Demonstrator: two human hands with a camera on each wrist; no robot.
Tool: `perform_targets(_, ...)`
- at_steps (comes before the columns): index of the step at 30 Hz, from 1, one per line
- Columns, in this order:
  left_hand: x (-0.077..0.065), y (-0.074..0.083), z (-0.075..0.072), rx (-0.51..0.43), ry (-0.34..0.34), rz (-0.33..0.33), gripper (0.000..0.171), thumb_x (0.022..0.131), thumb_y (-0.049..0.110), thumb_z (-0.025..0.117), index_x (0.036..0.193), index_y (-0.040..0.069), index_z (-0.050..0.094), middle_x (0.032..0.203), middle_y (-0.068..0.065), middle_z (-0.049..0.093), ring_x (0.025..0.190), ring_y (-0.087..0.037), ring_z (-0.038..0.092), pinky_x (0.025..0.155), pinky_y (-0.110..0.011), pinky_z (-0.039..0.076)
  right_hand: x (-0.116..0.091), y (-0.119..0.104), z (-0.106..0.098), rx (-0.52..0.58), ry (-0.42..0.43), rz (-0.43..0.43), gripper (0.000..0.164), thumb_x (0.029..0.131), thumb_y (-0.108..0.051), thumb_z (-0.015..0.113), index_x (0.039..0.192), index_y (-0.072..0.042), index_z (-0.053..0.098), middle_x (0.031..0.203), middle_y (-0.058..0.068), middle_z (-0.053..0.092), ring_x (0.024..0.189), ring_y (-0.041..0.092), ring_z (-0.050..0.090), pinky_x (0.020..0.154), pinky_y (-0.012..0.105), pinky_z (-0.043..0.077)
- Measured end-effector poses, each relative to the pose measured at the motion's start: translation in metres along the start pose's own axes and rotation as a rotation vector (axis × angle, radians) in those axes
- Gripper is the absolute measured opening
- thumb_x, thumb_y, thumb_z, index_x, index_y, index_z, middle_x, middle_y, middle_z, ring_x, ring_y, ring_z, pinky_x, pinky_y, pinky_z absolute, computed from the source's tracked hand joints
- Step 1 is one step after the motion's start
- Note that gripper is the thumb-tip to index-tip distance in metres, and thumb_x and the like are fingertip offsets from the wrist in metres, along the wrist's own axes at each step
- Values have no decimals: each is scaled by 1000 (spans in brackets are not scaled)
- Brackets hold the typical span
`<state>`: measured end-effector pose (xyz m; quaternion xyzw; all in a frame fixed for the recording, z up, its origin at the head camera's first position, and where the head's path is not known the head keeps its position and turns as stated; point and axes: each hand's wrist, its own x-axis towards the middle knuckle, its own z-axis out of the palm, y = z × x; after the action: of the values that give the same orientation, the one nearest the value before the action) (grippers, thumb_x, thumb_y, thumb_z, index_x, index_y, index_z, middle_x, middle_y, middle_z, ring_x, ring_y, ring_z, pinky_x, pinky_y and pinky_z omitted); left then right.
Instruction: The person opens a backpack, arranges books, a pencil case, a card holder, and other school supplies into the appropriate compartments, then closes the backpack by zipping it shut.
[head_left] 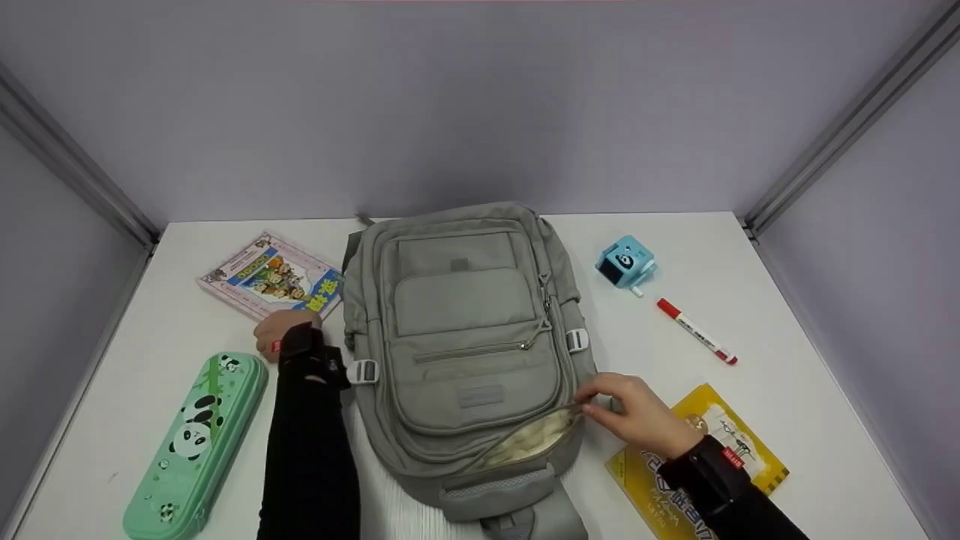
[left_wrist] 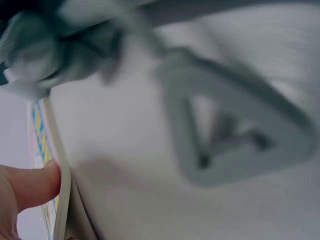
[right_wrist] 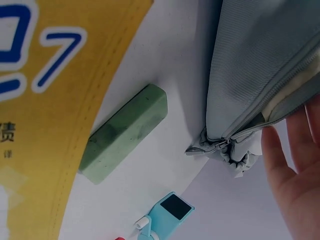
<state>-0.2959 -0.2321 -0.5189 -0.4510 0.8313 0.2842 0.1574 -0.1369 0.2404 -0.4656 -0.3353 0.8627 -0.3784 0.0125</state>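
Note:
A grey backpack (head_left: pixel 472 300) lies on its back, its top compartment partly unzipped, with pale lining showing. My right hand (head_left: pixel 637 416) pinches the edge of that opening (right_wrist: pixel 285 110) between thumb and fingers. At the bag's left, my left hand (head_left: pixel 285 330) grips the near edge of a pink picture book (head_left: pixel 274 277). In the left wrist view the thumb (left_wrist: pixel 35 185) presses on its cover; the other fingers are mostly hidden. A blurred grey strap buckle (left_wrist: pixel 180 150) hangs close to that camera. Beneath my right wrist lies a yellow book (head_left: pixel 660 495), partly covered by the arm.
A green panda pencil case (head_left: pixel 195 450) lies at the left. To the bag's right are a blue crank pencil sharpener (head_left: pixel 626 262) and a red-capped marker (head_left: pixel 697 330). A green block (right_wrist: pixel 125 132) sits between the yellow book and the bag. Grey panels enclose the white table (head_left: pixel 750 270).

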Motion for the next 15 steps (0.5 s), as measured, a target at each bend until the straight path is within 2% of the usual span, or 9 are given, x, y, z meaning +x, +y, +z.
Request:
perform_targets(4, -6, -5, -6, -4, 6, 15, 53, 96, 24, 38, 133, -12, 47, 131, -25, 45, 121, -35, 48, 79, -40, 47, 1, 0, 2, 7, -5, 4, 12, 91, -2, 67, 102, -7, 71, 95, 8, 72, 91, 20, 67, 83, 33, 56)
perform_targets(5, -9, -5, -8, -32, 13, 23, 51, 95, 23, 39, 132, -12, 45, 132, -25, 43, 118, -35, 49, 78, -39, 46, 1, 0, 2, 6, -2, 8, 12, 91, -2, 67, 101, -7, 71, 95, 8, 72, 90, 20, 67, 83, 33, 56)
perform_targets(6, -9, -6, -9, -82, 19, 24, 50, 95, 21, 40, 132, -12, 42, 124, -22, 45, 111, -31, 52, 76, -36, 45, 2, -1, 3, 6, -3, 20, 12, 91, -3, 68, 101, -8, 71, 95, 8, 72, 90, 20, 67, 83, 34, 56)
perform_targets(8, -11, -7, -15, -157, 20, 52, 52, 94, 18, 43, 134, -14, 37, 126, -22, 43, 101, -25, 52, 77, -34, 46, 2, -2, 3, -2, 1, 32, 12, 91, -3, 67, 101, -8, 71, 95, 8, 72, 90, 19, 67, 83, 35, 56)
perform_targets(10, -13, -9, -25, -283, 8, 74, 54, 91, 14, 48, 135, -15, 39, 120, -20, 48, 87, -19, 51, 70, -27, 45, 2, -3, 4, -12, 1, 45, 12, 91, -3, 67, 101, -9, 72, 95, 7, 72, 90, 19, 67, 83, 36, 56)
perform_targets(12, -13, -11, -36, -427, -22, 82, 53, 92, 9, 49, 139, -14, 39, 115, -21, 59, 72, -12, 55, 62, -21, 45, 2, -3, 5, -18, 2, 65, 12, 92, -4, 66, 102, -8, 72, 96, 7, 72, 91, 19, 67, 82, 36, 56)
perform_targets(14, -24, -13, -49, -551, -60, 94, 54, 93, 7, 48, 146, -7, 39, 123, -15, 64, 62, -5, 60, 61, -18, 51, 1, -3, 5, -27, 18, 73, 12, 93, -4, 65, 102, -8, 72, 96, 6, 72, 90, 17, 67, 81, 36, 56)
perform_targets(15, -28, -14, -55, -657, -72, 84, 54, 94, 4, 46, 148, -1, 39, 121, -12, 66, 54, -2, 59, 54, -17, 50, 1, -4, 5, -31, 29, 79, 12, 93, -4, 65, 102, -8, 72, 96, 5, 72, 90, 16, 67, 81, 36, 56)
